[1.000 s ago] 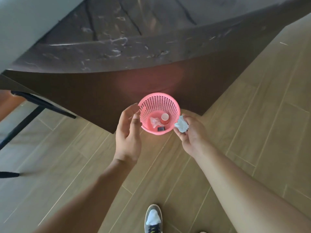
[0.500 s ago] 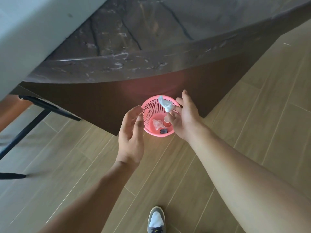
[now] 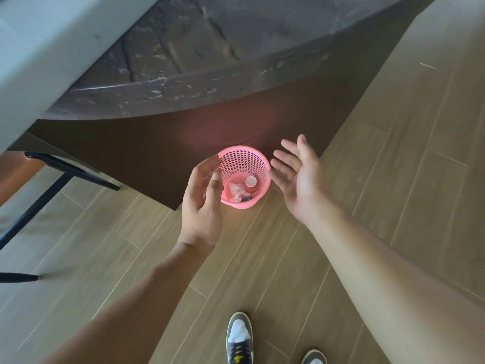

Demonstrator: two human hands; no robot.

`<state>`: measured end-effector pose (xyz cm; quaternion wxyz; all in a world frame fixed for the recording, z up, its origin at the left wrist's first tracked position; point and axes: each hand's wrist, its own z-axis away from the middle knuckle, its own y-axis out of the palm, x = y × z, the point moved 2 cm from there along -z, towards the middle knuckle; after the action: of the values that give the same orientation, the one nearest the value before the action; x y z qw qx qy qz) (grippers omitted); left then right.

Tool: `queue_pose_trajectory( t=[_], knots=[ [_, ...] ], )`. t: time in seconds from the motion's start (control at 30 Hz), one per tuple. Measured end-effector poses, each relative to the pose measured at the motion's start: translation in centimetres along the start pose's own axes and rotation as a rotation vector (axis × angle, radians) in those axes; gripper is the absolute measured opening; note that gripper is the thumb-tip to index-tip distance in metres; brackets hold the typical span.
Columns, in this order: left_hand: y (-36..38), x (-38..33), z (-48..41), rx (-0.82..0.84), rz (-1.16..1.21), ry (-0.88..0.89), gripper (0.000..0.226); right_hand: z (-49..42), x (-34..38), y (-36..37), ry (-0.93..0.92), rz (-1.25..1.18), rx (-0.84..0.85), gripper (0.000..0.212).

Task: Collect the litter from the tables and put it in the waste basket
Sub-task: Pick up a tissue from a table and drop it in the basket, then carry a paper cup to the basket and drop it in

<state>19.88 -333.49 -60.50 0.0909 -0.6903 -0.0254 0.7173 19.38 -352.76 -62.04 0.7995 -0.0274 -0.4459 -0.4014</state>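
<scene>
Waste basket: the pink perforated waste basket stands upright on the wooden floor, just beside the dark side panel under the marbled tabletop
Litter: a red paper cup, a crumpled clear wrapper and a small dark scrap lie at its bottom
Left hand: the left hand hovers by the basket's left rim, fingers loosely curled, holding nothing
Right hand: the right hand hangs to the right of the rim, palm up, fingers spread, empty
Risk of tipping: the basket looks light and narrow; a hand brushing its rim, or the shoe stepping forward, could knock it over and spill the litter
Risk of a miss: its mouth is small, so anything dropped from standing height may land on the floor
Unknown: whether litter remains on the tables cannot be told from here
</scene>
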Motion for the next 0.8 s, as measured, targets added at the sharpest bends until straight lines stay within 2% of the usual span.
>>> queue_pose_trajectory(
  t=[0.23,0.4,0.57,0.8],
  knots=[
    [4.0,-6.1,4.0,0.121,0.012,0.055,0.024,7.9,5.2,-4.5,-0.207,-0.031,-0.045,0.033],
    [7.3,-12.3,8.5,0.242,0.049,0.062,0.044,15.2,10.3,-8.7,-0.378,-0.007,-0.090,0.030],
    [9.5,-19.3,12.1,0.360,0.044,0.085,0.045,22.9,15.0,-12.7,-0.509,0.031,-0.161,0.020],
    [12.0,-27.8,16.1,0.525,0.035,0.181,0.042,32.5,20.0,-17.5,-0.668,0.006,-0.311,0.028]
  ],
)
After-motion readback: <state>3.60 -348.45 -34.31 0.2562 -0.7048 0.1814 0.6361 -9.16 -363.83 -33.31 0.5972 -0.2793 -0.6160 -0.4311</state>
